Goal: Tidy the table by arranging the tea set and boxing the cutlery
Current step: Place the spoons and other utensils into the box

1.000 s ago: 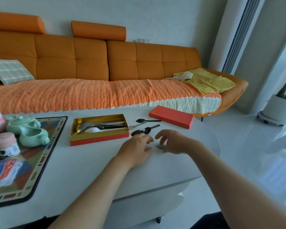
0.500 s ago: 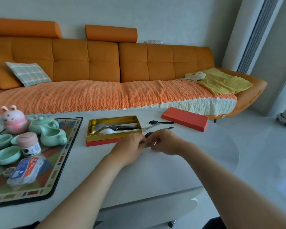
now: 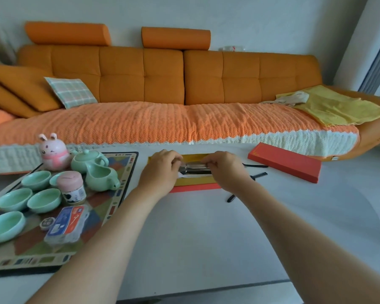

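1. An orange sofa (image 3: 140, 84) spans the upper half of the frame, with a checked cushion (image 3: 71, 92) at its left and a yellow cloth (image 3: 338, 108) at its right end.
2. The white table (image 3: 206, 238) fills the lower half.
3. A patterned mat (image 3: 110, 207) lies on the table at lower left and carries the tea set.
4. The red lid (image 3: 285, 164) lies flat on the table at centre right, well apart from the box.
5. The cutlery box (image 3: 195, 187), gold inside with a red base, sits at the centre of the frame, just right of the mat. It is open, and both hands cover much of it. Dark and white pieces lie inside.
6. The left hand (image 3: 160, 172) is over the box's left end, fingers curled onto the left end of a grey, shiny utensil (image 3: 194, 166).
7. The right hand (image 3: 226, 172) is over the right end, its fingertips pinching the same utensil's other end. The utensil lies lengthwise over the box's inside.
8. A pale green teapot (image 3: 88, 160) stands at the mat's far edge, touching a green pitcher (image 3: 100, 177) just in front of it.
9. Green bowls (image 3: 44, 200) cluster at the left of the mat.
10. A pink bunny figure (image 3: 52, 151) stands left of the teapot.
11. A plastic packet (image 3: 66, 224) lies near the mat's front, with a pink jar (image 3: 71, 189) behind it, among the bowls.
12. Two black handles (image 3: 259, 174) show on the table between the right hand and the lid. A third black piece (image 3: 231, 198) pokes out below the right wrist.
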A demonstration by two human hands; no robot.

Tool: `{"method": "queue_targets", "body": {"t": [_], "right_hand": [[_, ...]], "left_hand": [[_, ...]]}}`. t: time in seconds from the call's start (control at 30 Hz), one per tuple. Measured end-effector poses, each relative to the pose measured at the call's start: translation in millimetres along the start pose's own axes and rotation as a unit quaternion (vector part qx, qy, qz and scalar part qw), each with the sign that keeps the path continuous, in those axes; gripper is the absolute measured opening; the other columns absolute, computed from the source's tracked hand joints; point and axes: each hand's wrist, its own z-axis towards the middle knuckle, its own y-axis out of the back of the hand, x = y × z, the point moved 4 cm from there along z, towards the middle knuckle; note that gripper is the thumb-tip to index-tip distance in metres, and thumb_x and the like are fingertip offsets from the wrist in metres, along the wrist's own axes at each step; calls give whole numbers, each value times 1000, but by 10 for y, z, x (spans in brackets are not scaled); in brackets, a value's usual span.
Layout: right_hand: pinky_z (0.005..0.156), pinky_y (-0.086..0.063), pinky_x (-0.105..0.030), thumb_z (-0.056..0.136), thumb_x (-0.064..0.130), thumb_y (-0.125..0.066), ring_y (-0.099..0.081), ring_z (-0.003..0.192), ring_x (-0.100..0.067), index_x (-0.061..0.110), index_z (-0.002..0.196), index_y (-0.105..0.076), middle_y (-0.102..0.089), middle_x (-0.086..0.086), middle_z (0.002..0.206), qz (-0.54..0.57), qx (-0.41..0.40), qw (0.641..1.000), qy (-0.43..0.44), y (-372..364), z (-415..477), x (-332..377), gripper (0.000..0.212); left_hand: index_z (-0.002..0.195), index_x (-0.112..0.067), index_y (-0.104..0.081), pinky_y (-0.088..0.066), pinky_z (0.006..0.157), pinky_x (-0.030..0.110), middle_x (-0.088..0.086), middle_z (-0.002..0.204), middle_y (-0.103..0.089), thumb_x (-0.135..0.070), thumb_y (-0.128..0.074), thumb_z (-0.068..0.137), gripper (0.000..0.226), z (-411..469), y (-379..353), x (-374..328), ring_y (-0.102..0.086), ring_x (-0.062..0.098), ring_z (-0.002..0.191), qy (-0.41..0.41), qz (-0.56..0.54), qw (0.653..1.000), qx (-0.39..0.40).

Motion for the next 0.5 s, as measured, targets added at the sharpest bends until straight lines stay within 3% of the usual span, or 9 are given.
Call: {"method": "queue_targets", "body": {"t": [0.1,0.23,0.4,0.5], "right_hand": [[86,-42,-37,97,11,-46,-53,93,-21,30,107,-74,-71,3,95,-68,-36,997,-5,-109,152,-11,36],[85,-37,-34,94,7,-43,-49,91,-18,39,107,-71,-69,6,87,-172,10,985,-18,-245,279,-34,44],[82,-32,-30,96,10,-46,-49,98,-17,39,111,-70,-68,8,102,-178,54,983,-12,-313,351,-40,40],[87,-38,-34,93,4,-40,-51,94,-18,37,106,-72,-67,8,101,-153,74,986,5,-316,318,-30,48]], "left_hand": [[124,-20,-60,-46,94,39,-3,122,-56,-21,-49,100,27,21,-1,93,-47,18,118,-15,42,999,5],[139,-20,-51,-38,104,35,-6,138,-49,-29,-44,103,39,8,-91,148,-41,16,130,-42,74,993,83],[135,-21,-55,-40,100,36,-6,133,-52,-39,-37,103,41,27,-178,157,-43,15,125,-32,91,988,118],[130,-22,-60,-40,100,36,-6,128,-52,-41,-35,103,41,42,-198,152,-43,15,122,-30,103,987,121]]}}
